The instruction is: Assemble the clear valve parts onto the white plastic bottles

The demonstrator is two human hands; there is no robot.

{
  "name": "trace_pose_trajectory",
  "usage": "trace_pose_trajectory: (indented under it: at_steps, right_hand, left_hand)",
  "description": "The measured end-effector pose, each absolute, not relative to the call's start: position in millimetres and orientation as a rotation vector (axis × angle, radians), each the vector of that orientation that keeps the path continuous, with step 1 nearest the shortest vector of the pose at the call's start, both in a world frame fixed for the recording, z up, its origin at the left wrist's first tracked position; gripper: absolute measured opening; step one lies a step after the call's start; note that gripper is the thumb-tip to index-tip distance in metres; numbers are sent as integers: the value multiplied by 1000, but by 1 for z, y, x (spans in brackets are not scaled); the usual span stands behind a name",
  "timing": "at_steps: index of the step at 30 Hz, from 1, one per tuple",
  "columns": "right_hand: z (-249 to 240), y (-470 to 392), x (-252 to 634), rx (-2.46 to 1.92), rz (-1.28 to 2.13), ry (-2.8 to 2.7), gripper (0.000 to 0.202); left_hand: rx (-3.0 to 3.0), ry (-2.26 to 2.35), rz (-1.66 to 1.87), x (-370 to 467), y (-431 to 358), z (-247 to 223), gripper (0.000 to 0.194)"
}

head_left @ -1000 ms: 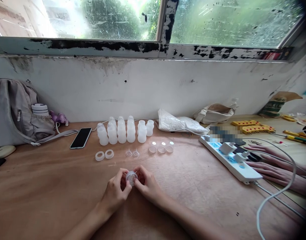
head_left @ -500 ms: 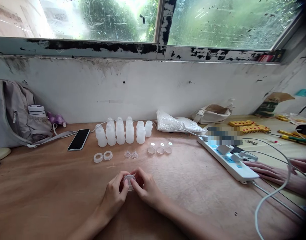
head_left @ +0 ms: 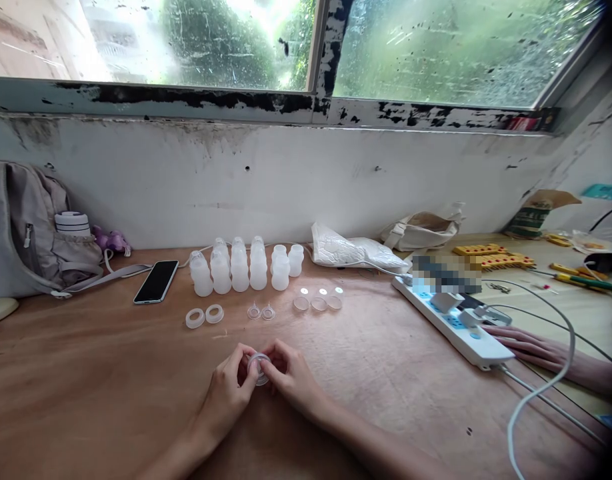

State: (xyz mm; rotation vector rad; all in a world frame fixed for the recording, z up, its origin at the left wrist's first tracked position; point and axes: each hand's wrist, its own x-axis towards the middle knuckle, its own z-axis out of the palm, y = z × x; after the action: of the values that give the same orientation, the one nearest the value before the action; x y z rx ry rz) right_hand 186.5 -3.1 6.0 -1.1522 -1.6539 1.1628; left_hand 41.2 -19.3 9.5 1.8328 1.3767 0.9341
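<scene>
Between both hands, just above the table, is a translucent bottle collar ring (head_left: 261,379); its middle is partly covered by thumbs. My left hand (head_left: 230,380) pinches its left side, fingers curled. On the right side, my right hand (head_left: 292,375) grips it with thumb and fingers. Beyond them lie two loose collar rings (head_left: 195,318), two clear bottle nipples (head_left: 269,311) and a row of clear round discs (head_left: 319,304) with small white spots behind. Several frosted baby bottles (head_left: 240,275) stand upright farther back, some with domed tops, others without.
A phone (head_left: 157,281) and a grey backpack (head_left: 21,233) are at left. Toward the right lie a white plastic packet (head_left: 356,250), a power strip (head_left: 461,333) with looping cables, and another person's hand (head_left: 526,348). Yellow strips (head_left: 501,259) lie farther back.
The ring has tilted slightly between my fingers, while both hands stay almost in place. One of the other person's hands at right has drawn out of sight. The view has shifted slightly.
</scene>
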Motion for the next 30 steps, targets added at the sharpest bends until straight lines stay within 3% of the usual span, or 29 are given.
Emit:
trace_pose_trajectory:
  at_steps: [7,22,30]
  right_hand:
    - [3,-6,183,-1103,1303,-1605,19]
    - [5,-5,184,-1100,1087,-1707,6]
    - [3,-5,186,-1075,1109,-1697,14]
  left_hand:
    - [1857,1422,903,40,-19,10,14]
    - [1787,1384,965,39,-17,12,14]
    - [1802,1350,982,39,-18,10,19]
